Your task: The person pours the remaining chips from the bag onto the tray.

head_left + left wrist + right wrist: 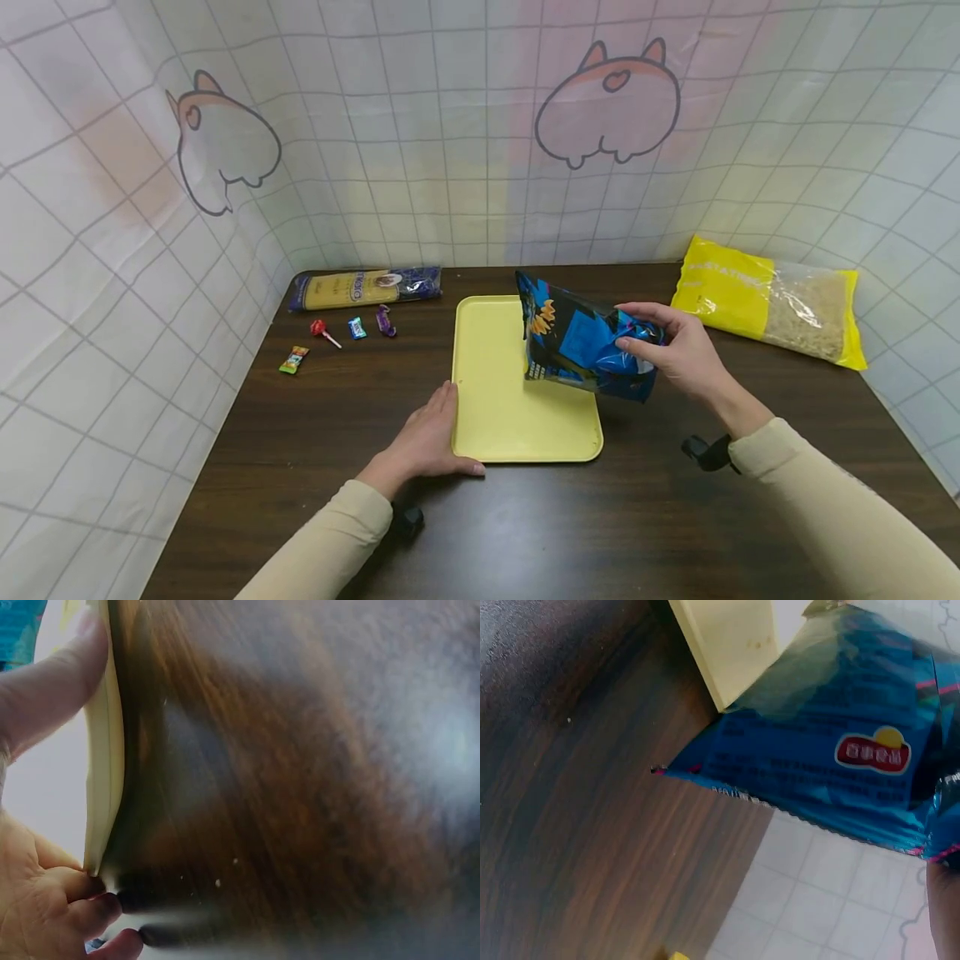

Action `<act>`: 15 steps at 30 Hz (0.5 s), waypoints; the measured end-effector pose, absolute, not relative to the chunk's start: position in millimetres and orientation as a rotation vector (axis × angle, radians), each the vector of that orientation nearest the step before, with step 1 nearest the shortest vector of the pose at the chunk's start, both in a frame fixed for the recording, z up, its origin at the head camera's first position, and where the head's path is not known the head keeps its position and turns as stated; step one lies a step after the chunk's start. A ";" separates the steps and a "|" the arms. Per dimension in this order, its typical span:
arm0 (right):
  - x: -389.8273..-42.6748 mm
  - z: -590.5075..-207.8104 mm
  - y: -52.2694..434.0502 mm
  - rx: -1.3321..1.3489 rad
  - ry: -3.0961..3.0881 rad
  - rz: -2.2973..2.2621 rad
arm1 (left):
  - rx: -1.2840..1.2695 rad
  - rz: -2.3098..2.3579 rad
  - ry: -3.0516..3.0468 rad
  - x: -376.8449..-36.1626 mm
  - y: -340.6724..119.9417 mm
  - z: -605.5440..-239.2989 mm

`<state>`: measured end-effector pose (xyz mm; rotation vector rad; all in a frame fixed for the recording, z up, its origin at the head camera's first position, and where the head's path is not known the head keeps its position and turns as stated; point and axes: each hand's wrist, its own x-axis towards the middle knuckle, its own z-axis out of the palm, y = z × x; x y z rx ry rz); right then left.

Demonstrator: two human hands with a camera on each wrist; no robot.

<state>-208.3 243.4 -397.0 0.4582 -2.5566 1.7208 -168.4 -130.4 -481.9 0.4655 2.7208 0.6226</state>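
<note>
A yellow tray (pixel 517 425) lies on the table. My left hand (pixel 427 437) rests at its front left corner, fingers stretched along the left side and thumb by the front edge; the left wrist view shows the thumb at the tray's rim (pixel 105 765). Above the right part of the tray, my right hand (pixel 675 350) grips a blue and black chip bag (pixel 562 337) by its crumpled right end. The bag is tilted and reaches past the tray's right edge. Its blue back with a red logo faces the right wrist view (pixel 802 757).
Far left lie a pasta packet (pixel 352 288), a red lollipop (pixel 319 328), a blue-white candy (pixel 356 327), a purple candy (pixel 386 321) and a green-orange candy (pixel 294 360). A yellow and clear bag (pixel 765 300) lies at the back right. Gridded curtains (pixel 420 125) surround the table's back and sides.
</note>
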 end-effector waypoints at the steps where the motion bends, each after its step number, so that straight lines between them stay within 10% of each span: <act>1: -208.8 -396.6 244.3 0.453 -2.572 1.716 | 0.471 0.615 2.725 -168.7 -130.6 -481.8; 15: -225.1 -377.2 240.4 0.484 -2.743 1.569 | 0.451 0.626 2.738 -171.0 -130.0 -483.8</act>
